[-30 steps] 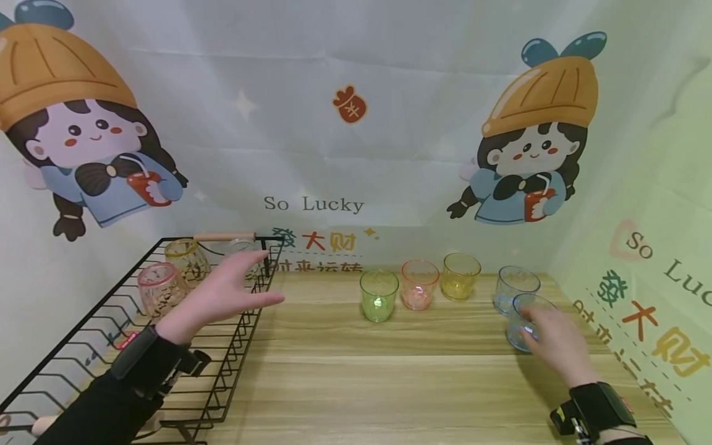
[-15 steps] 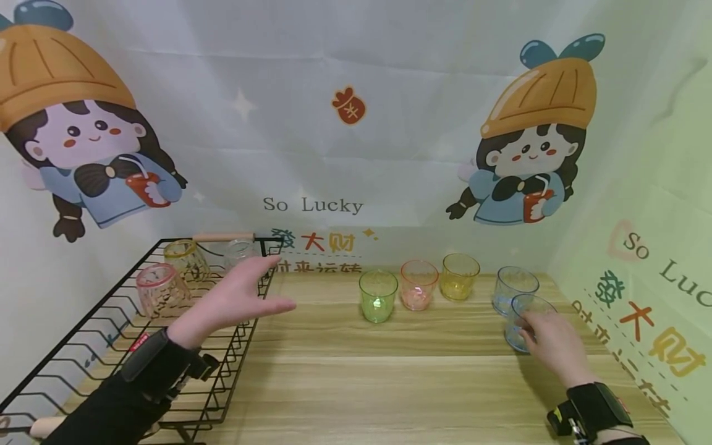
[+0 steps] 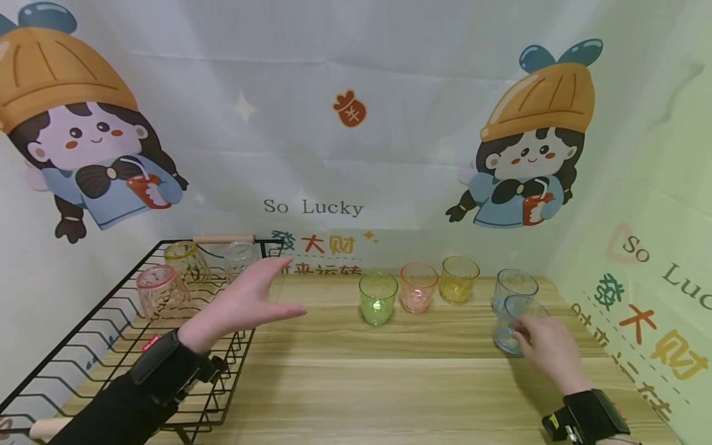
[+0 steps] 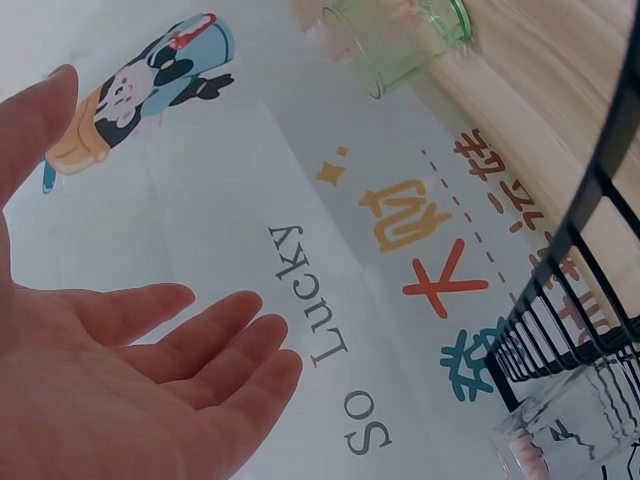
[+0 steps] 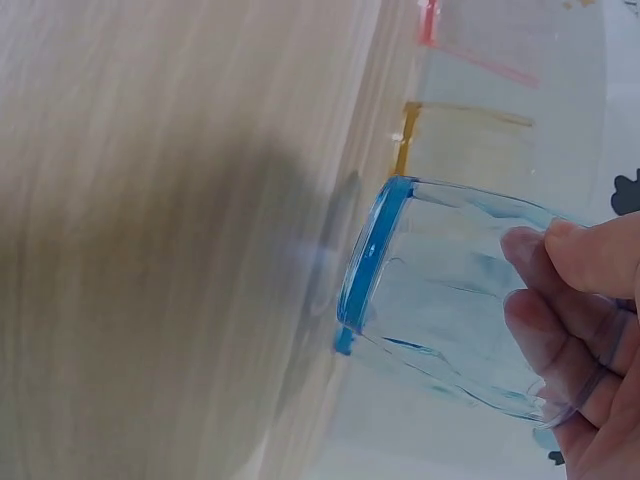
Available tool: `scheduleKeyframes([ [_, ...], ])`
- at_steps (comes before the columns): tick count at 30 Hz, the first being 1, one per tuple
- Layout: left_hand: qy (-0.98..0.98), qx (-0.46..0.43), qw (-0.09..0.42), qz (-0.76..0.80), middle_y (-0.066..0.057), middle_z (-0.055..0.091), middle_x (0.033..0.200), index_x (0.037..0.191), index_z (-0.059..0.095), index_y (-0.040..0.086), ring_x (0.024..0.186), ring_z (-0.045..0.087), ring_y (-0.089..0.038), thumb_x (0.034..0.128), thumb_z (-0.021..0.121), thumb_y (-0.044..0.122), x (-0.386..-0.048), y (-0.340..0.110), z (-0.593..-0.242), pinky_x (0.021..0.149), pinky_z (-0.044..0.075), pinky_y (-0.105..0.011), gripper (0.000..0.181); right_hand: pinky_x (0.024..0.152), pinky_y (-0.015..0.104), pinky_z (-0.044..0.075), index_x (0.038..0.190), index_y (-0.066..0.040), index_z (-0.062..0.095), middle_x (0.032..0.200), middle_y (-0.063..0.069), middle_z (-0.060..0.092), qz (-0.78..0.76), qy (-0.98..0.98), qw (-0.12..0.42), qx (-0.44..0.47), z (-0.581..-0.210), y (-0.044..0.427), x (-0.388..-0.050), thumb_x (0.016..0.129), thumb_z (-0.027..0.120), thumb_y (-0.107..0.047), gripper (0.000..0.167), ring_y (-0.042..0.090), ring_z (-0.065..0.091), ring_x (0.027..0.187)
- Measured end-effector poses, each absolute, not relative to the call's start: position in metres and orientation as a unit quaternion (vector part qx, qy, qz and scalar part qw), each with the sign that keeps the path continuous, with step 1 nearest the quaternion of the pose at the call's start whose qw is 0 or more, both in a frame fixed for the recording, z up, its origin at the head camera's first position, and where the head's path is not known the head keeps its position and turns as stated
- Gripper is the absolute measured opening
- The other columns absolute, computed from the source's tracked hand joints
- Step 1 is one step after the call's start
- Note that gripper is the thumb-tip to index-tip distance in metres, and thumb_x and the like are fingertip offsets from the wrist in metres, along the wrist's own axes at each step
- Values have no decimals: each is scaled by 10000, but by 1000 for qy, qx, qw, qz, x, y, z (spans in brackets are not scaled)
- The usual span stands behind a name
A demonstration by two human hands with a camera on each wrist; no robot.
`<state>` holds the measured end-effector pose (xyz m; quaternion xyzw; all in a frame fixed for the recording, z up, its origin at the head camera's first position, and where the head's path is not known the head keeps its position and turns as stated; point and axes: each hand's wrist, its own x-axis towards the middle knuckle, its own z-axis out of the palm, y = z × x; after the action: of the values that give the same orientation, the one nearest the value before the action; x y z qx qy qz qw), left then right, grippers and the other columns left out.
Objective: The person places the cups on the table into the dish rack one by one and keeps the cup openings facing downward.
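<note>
My right hand [image 3: 552, 351] pinches the rim of a clear blue-tinted glass [image 3: 505, 337]. In the right wrist view this blue glass [image 5: 440, 300] has its thick blue base close to the wooden tabletop, slightly tilted; some fingers show through its wall. Just behind it stands a second blue glass [image 3: 515, 283]. Above the right edge of a black wire rack [image 3: 236, 377], my left hand [image 3: 240, 301] hovers with thumb and fingers spread, holding nothing. The left wrist view shows the same hand [image 4: 150, 385] with its palm bare.
Green [image 3: 378, 299], pink [image 3: 419, 288] and yellow [image 3: 459, 279] glasses stand along the back of the table. Inside the rack at left are a pink-rimmed glass [image 3: 162, 293], a yellow-rimmed glass [image 3: 186, 261] and a clear glass [image 3: 238, 256]. Printed cloth walls enclose the back and sides.
My right hand has closed on the rim of the front blue glass and shifted it slightly left. My left hand has drifted right, away from the glasses in the rack.
</note>
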<state>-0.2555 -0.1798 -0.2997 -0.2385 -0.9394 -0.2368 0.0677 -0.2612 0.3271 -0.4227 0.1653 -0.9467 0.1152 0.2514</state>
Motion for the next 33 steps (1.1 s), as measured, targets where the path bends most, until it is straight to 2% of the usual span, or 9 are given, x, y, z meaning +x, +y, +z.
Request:
scheduleKeyframes([
  [6,-936,-246,71,-241,-281,353,1511,1504,307,-60,1367,339,-470,816,777,471,-255,-175,-299,1103,281,-644,988,704,504,522,932,-25,710,843,89,724,122,-941,262,178,-416,317,-257,805,771,-34,141,282,638,730],
  [12,-932,-255,76,-245,-276,350,1514,1501,312,-60,1365,343,-471,803,794,444,-252,-171,-299,1107,281,-635,986,642,438,507,919,-50,713,790,37,711,128,-933,280,188,-410,306,-255,803,784,-42,135,207,612,670],
  [27,-928,-256,95,-253,-250,368,1514,1511,308,-38,1376,345,-441,803,793,453,-250,-160,-299,1110,269,-641,988,769,476,518,898,-74,713,799,4,708,180,-896,328,237,-396,272,-249,760,802,15,187,184,634,721],
  [33,-922,-263,95,-267,-245,378,1509,1510,313,-34,1369,362,-433,794,808,433,-247,-153,-298,1111,291,-619,988,769,471,516,895,-63,713,805,17,713,195,-878,350,262,-392,261,-250,752,796,35,193,192,639,727],
])
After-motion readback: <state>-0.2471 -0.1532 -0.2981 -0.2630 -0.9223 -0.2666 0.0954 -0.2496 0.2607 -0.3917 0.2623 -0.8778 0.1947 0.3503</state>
